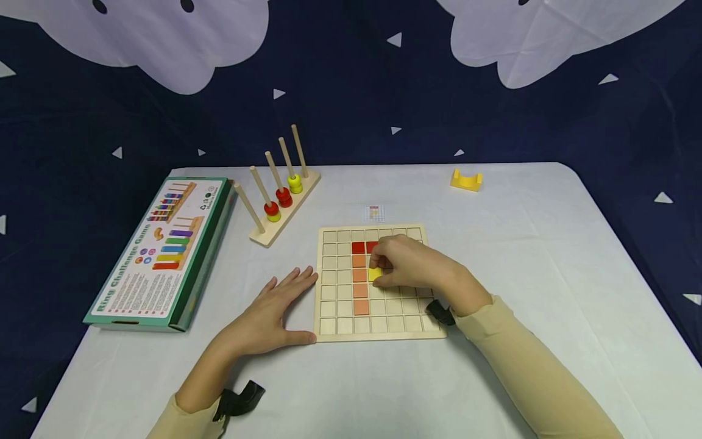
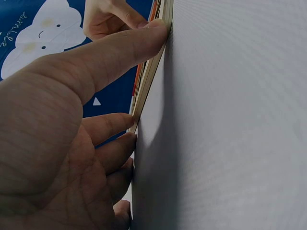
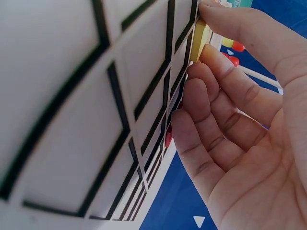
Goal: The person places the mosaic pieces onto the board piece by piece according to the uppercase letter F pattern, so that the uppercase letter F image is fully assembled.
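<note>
- Head view: a square wooden board point(image 1: 378, 323) with a grid of shallow square cells lies flat on the pale, cloth-covered worktop point(image 1: 548, 256).
- The right hand point(image 1: 408, 265) rests over the middle of the board, fingers curled, pinching a small yellow tile point(image 1: 375, 275) between thumb and fingertips; the tile sits just right of a column of orange tiles point(image 1: 359, 283).
- Two red tiles point(image 1: 364, 247) lie at the top of that column, partly under the hand.
- The left hand point(image 1: 274, 314) lies flat on the worktop, fingers straight and spread, thumb and fingertips touching the board's left edge.
- A wooden peg rack point(image 1: 281, 204) with five slanted dowels carries red and yellow rings; it stands behind the board, to the left.
- A flat printed cardboard box point(image 1: 161, 253) lies at the far left; a small yellow arched block point(image 1: 466, 180) sits well apart at the back right; a small pattern card point(image 1: 374, 213) lies just behind the board.
- Left wrist view: the left hand point(image 2: 62, 143) holds nothing, its fingers point(image 2: 120, 52) straight against the board's thin layered wooden edge point(image 2: 148, 76).
- Right wrist view: the right hand point(image 3: 240, 120) has its fingers point(image 3: 230, 86) bent, and thumb and forefinger grip the smooth, thick yellow tile point(image 3: 199, 40) against the board's dark-lined cells point(image 3: 96, 96).
</note>
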Available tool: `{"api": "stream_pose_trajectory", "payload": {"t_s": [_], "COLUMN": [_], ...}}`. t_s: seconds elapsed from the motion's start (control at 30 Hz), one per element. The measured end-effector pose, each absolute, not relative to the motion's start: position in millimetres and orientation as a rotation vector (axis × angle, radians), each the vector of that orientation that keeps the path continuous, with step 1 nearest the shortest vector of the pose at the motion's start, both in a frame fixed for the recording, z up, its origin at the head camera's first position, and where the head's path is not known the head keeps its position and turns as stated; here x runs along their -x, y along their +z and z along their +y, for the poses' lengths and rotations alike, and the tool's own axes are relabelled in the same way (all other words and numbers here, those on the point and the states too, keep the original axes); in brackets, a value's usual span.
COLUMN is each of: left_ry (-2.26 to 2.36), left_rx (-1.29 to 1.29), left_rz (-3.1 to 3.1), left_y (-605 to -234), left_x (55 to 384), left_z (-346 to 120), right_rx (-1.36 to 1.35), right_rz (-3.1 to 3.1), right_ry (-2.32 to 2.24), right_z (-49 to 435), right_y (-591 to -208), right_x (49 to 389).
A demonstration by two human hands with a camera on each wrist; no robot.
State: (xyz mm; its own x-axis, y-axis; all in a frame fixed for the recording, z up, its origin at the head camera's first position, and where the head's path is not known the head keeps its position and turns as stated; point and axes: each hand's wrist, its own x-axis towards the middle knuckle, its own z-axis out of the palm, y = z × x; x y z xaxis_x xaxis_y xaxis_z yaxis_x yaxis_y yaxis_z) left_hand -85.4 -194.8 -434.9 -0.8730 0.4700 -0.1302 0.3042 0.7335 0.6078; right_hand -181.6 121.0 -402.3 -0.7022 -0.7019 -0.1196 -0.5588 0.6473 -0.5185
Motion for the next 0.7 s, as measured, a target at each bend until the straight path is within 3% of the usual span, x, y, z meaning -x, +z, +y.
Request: {"api": "stream_pose_trajectory", "payload": {"t_s": [0.4,0.7], "left_ry": [0.857,0.852], "left_rx": [-0.61,-0.599], "left_rz": [2.66,2.662], "left_y": [-436,-437], "left_x": [86,86], "left_z": [-194,-195], "right_rx": [0.945,0.921], "right_rz": [2.543,2.576], "right_ry": [-0.715,-0.9], "right_z": [125,162], "right_y": [-398,-394], "right_x": [181,177]}}
